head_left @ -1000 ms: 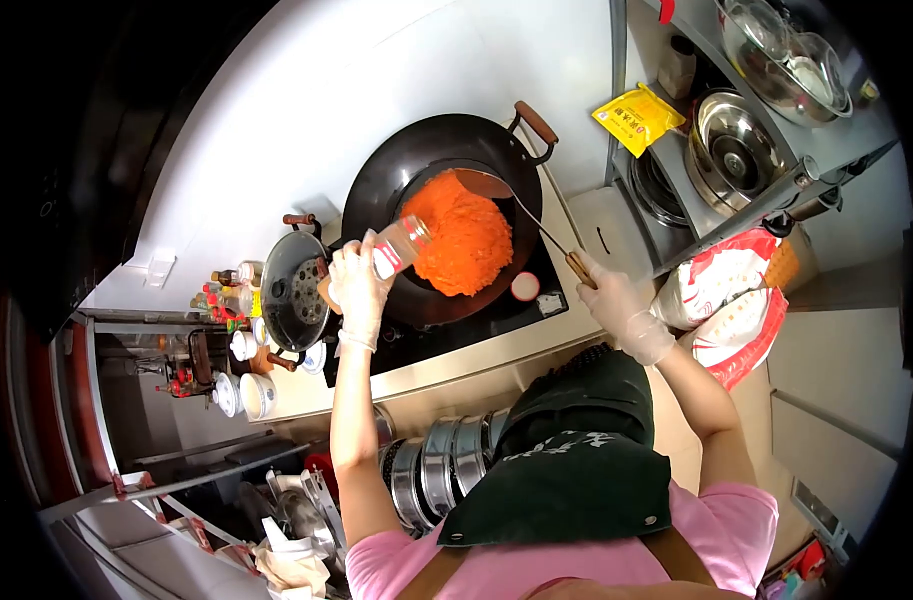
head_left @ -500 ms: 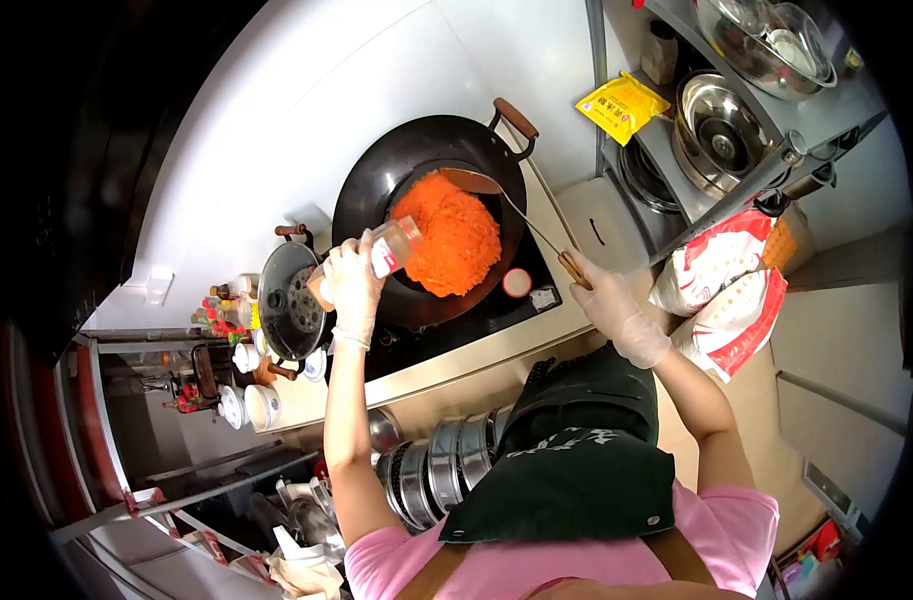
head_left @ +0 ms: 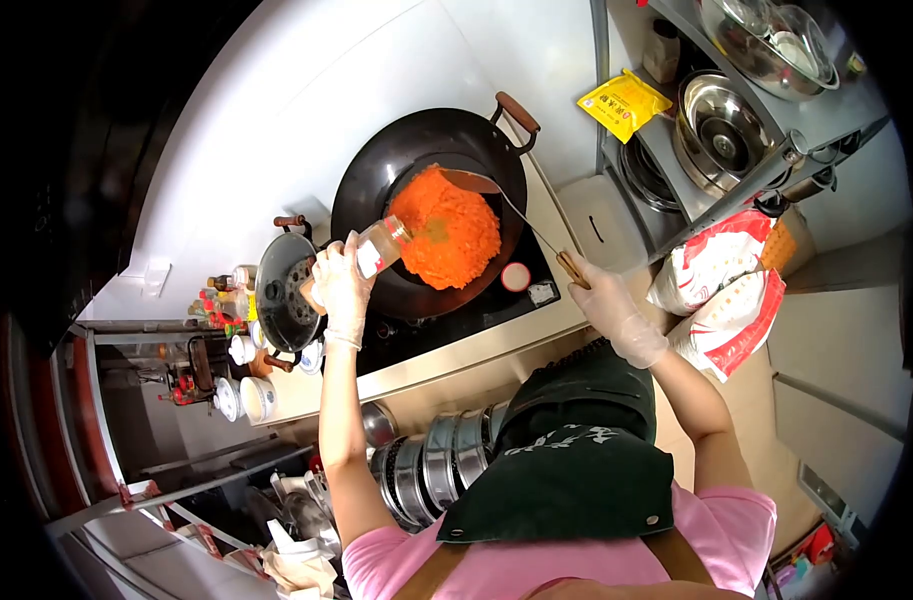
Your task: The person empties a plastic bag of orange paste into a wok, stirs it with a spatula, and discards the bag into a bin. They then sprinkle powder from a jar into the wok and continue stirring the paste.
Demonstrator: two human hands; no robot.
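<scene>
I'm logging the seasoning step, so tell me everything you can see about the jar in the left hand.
The jar is a small clear container with brownish contents and a white and red label. The gloved left hand grips its base end. It is tipped nearly sideways, mouth pointing over the rim of the black wok toward the orange food. A darker patch lies on the food just past its mouth. Whether a cap is on cannot be told.

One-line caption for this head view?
Left hand tips a jar over orange food in a wok; right hand holds a ladle.
</scene>
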